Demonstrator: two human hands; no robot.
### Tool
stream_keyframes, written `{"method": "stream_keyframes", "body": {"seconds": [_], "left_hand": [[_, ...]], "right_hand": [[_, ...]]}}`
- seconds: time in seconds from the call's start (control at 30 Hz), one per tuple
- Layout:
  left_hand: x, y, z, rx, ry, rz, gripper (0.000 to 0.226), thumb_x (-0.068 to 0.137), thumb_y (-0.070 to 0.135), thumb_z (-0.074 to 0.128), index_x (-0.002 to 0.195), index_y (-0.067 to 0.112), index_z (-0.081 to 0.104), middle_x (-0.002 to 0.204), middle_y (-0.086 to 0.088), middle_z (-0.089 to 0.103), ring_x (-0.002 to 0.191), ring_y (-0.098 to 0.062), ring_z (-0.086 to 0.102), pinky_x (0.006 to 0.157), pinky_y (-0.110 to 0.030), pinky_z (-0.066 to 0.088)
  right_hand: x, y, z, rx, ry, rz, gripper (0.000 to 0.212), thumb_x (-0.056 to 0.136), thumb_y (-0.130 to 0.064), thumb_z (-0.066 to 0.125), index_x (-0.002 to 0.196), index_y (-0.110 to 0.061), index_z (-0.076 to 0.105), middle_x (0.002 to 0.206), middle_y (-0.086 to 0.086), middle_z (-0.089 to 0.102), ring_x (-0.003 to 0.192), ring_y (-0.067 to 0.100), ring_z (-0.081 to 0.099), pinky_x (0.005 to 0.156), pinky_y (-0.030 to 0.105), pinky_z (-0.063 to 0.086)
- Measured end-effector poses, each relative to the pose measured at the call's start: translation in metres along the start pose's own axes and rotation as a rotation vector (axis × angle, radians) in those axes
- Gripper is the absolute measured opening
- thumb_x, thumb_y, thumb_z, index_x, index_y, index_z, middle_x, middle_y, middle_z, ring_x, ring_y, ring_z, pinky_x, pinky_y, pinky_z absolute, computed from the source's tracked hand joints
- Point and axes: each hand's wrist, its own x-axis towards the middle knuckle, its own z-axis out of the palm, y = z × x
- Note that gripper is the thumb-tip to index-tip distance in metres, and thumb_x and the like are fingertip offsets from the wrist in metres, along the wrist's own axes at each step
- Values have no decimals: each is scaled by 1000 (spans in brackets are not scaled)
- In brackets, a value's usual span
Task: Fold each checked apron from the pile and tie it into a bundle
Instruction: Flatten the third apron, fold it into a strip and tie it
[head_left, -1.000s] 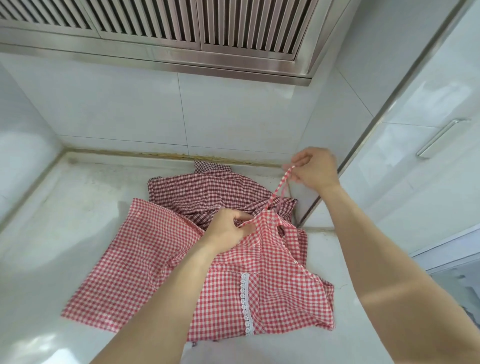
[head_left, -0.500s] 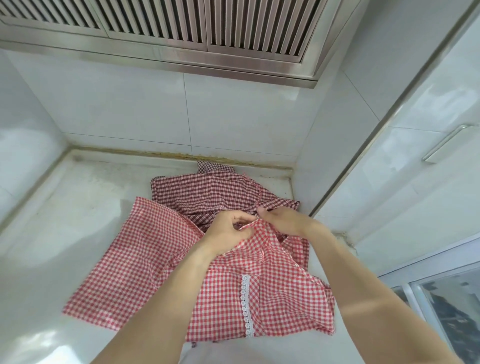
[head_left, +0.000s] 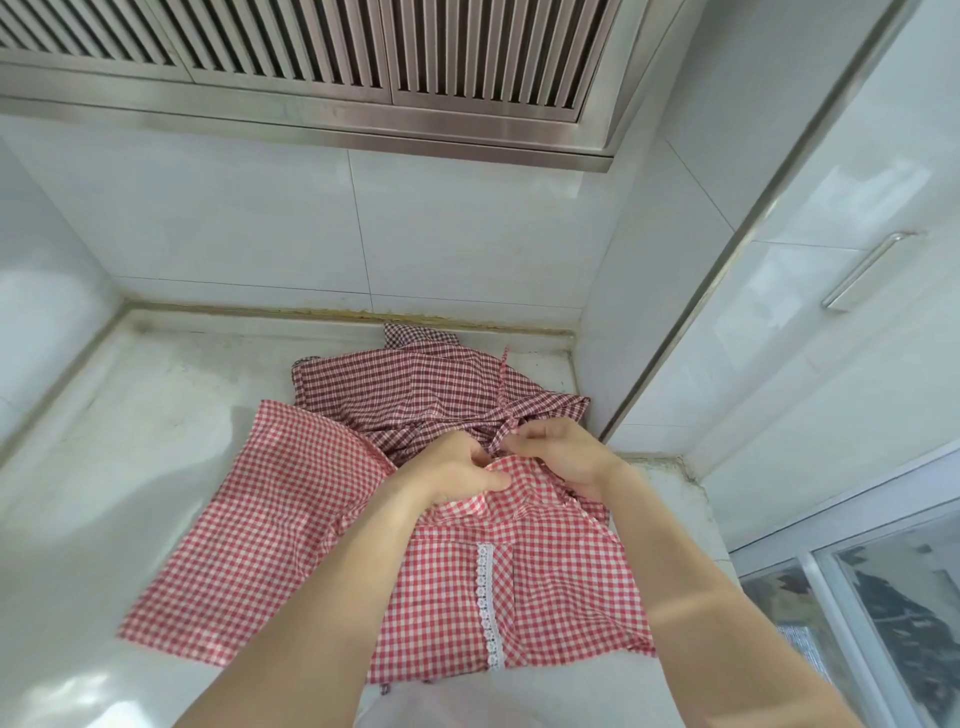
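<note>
1. The white surface (head_left: 156, 441) is carrying a light red checked apron (head_left: 291, 530) at frame centre, overlapping a darker checked pile (head_left: 415, 384) behind.
2. The left hand (head_left: 457, 470) is gripping bunched fabric; the right hand (head_left: 561, 452) fingers are pinching the strap (head_left: 503, 384).
3. Risk, I judge: the thin strap slipping free, loosening the gather.
4. No readable writing.

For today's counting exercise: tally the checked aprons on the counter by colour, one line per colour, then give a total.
Bright red and white apron, spread in front, both hands gripping its top edge: 1
Dark red and white apron, crumpled behind it: 1
Total: 2
Whether more cloth lies hidden under the dark one cannot be told.
</note>
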Motion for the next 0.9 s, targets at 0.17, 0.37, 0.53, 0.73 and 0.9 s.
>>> {"method": "stream_keyframes", "body": {"seconds": [0.17,0.37,0.53,0.73,0.9], "left_hand": [[4,-1,7,158,-62,-121,75,79,68,68,121,6,60,118,-5,65,94,-16,62,63,-25,44],[7,-4,26,56,-148,-47,70,85,53,72,141,17,51,140,-3,57,123,-20,56,102,-30,46],[11,-13,31,-17,-99,34,80,88,36,74,154,21,32,158,1,36,142,-18,38,119,-38,31],[9,-12,27,-4,-132,97,67,90,26,72,149,23,41,152,4,46,137,-13,45,116,-36,36],[3,-5,19,-4,-138,131,25,93,24,69,118,21,67,123,7,66,114,-14,63,103,-31,48]], "right_hand": [[-6,10,-2,10,-2,-7,16,84,-7,77,100,-7,74,91,8,77,84,18,72,86,30,56],[-7,24,2,-184,69,-32,10,87,-9,73,94,-16,75,86,-3,75,80,10,69,73,15,53],[0,28,9,-210,185,-143,27,96,-32,65,91,-5,65,74,2,60,60,16,48,60,32,41],[16,15,3,-311,58,157,56,85,-68,60,103,-17,75,99,3,76,93,19,71,91,33,53],[22,-5,-9,-230,-67,117,37,89,-40,70,95,-3,73,99,11,75,91,24,67,93,41,51]]}}
